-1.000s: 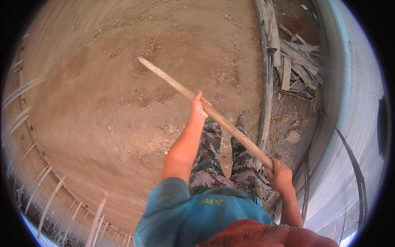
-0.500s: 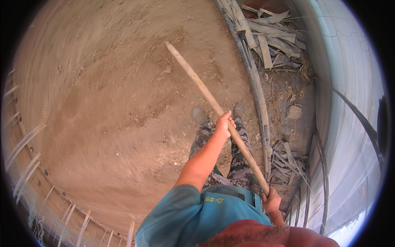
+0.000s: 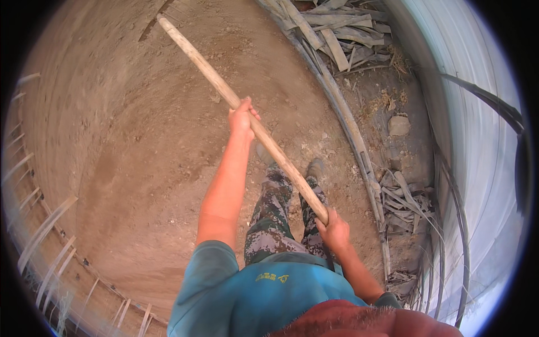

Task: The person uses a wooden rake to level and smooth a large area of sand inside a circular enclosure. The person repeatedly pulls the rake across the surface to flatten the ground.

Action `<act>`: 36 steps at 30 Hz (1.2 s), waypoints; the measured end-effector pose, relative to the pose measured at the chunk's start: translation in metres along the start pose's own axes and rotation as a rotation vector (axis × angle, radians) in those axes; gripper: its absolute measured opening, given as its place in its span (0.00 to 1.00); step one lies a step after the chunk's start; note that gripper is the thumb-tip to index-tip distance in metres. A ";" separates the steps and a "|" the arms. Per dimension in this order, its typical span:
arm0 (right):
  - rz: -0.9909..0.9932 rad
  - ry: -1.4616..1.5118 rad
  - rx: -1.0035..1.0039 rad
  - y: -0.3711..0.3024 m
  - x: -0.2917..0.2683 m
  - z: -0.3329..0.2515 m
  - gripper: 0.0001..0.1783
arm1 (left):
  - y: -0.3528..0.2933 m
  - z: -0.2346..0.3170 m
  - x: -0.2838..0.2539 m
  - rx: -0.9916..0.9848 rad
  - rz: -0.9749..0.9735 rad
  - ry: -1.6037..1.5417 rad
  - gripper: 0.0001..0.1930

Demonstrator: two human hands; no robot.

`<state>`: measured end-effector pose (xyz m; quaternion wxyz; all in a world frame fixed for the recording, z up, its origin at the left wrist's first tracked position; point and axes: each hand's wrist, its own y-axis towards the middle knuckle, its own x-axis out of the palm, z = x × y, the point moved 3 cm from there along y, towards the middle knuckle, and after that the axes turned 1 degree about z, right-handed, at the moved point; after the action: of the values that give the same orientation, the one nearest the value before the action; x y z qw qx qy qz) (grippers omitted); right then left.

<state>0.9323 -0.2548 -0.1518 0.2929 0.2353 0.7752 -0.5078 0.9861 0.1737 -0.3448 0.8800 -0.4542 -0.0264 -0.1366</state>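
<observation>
A rake [image 3: 199, 63] with a long, pale wooden handle slants across the view, from the far left down toward my right side. Its dark toothed head rests on or just over the brown soil [image 3: 140, 129] at the top; contact cannot be made out. Around the middle of the handle, my left hand [image 3: 242, 117] is closed, arm stretched forward. My right hand [image 3: 335, 229] grips the handle's near end, in front of my right hip. Both of my shoes stand on the soil below the handle.
A long wooden edging strip [image 3: 351, 126] runs along the right. Beyond it lie a heap of grey slats [image 3: 359, 36], a smaller heap [image 3: 404, 199] and a stone [image 3: 399, 126]. Pale plastic sheeting [image 3: 477, 112] rises at far right; light stakes [image 3: 48, 227] line the left.
Both hands have pushed the rake forward and to the left. My right hand has come away from my hip, and the toothed head now shows at the top.
</observation>
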 end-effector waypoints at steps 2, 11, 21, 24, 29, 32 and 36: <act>-0.063 -0.012 0.015 0.005 -0.028 -0.009 0.27 | -0.002 0.007 0.007 0.031 0.053 0.044 0.10; -0.346 -0.121 0.368 -0.173 -0.050 0.185 0.27 | -0.162 -0.300 -0.007 -0.373 0.184 0.139 0.09; -0.379 -0.259 0.534 -0.316 -0.019 0.318 0.23 | -0.297 -0.429 -0.041 -0.715 0.141 0.165 0.10; -0.343 -0.294 0.448 -0.276 0.011 0.329 0.24 | -0.260 -0.407 -0.045 -0.649 0.190 0.140 0.10; -0.212 -0.176 0.260 -0.163 0.019 0.285 0.20 | -0.186 -0.307 -0.021 -0.346 0.148 0.069 0.11; -0.165 -0.144 0.183 -0.119 -0.005 0.243 0.18 | -0.168 -0.244 -0.005 -0.212 0.128 0.103 0.14; -0.178 -0.148 0.179 -0.126 -0.012 0.267 0.17 | -0.174 -0.274 -0.007 -0.206 0.126 0.105 0.14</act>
<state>0.9149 -0.5497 -0.1452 0.2809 0.1528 0.7209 -0.6148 0.9118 -0.1417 -0.3685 0.8357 -0.5350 0.0625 -0.1069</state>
